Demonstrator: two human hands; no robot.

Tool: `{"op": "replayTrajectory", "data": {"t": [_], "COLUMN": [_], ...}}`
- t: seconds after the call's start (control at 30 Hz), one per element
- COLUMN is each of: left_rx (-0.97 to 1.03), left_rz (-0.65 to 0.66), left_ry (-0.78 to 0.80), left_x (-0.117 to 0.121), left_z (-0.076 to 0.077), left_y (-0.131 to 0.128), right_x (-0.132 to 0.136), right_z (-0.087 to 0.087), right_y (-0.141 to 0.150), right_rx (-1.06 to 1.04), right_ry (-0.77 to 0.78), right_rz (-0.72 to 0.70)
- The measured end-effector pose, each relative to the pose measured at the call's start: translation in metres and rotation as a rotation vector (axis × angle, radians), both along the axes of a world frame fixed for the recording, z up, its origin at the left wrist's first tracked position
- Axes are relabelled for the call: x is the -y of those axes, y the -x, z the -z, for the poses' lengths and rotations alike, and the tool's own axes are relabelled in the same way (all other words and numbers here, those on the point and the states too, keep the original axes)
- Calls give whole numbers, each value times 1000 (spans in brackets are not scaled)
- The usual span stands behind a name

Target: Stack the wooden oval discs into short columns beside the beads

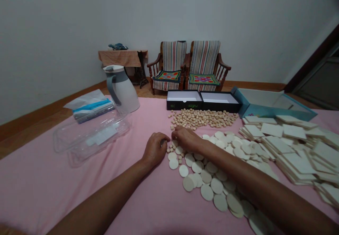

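My left hand (155,149) rests on the pink sheet with its fingers curled down, at the left edge of a scatter of small beige pellets (173,148). My right hand (186,138) lies just beside it, fingertips reaching toward the pellets. Whether either hand holds a pellet is hidden by the fingers. A larger heap of the pellets (202,118) lies beyond both hands. Flat round cream discs (206,178) spread below my right forearm, and stacks of square cream tiles (291,150) lie to the right.
An open black box (202,101) and a blue box lid (275,104) stand behind the heap. On the left are a clear plastic tray (92,139), a packet (91,108) and a white jug (122,88). Striped armchairs (185,65) stand beyond the sheet.
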State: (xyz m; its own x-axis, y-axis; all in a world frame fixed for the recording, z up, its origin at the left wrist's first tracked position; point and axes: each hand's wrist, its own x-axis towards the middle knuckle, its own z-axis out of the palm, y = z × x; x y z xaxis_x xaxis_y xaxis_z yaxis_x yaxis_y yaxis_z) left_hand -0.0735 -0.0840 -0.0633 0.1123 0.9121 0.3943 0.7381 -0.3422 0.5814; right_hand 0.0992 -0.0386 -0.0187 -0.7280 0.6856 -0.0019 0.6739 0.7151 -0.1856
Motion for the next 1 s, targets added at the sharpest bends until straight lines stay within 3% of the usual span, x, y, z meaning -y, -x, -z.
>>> {"op": "replayTrajectory", "data": {"t": [0.13, 0.27, 0.33, 0.4, 0.57, 0.73, 0.9, 1.0], "left_rx": [-11, -7, -8, -9, 6, 1, -14, -11], "left_rz": [1, -4, -6, -6, -10, 5, -6, -6], "left_ry": [-4, 2, 4, 5, 6, 2, 7, 4], "left_x": [0, -1, -1, -1, 0, 0, 0, -1], "left_z": [1, 1, 1, 2, 3, 1, 0, 1], "left_y": [0, -1, -1, -1, 1, 0, -1, -1], "right_x": [-9, -10, -5, 3, 20, 14, 11, 21], "right_z": [-3, -19, -26, -29, -19, -10, -28, -37], "right_y": [-7, -9, -7, -3, 6, 0, -14, -20], "right_rx": [38, -42, -75, -82, -17, 11, -81, -4], "right_ry": [18, -164, -152, -31, 92, 59, -130, 33], "right_rz": [131, 351, 325, 217, 66, 101, 319, 255]}}
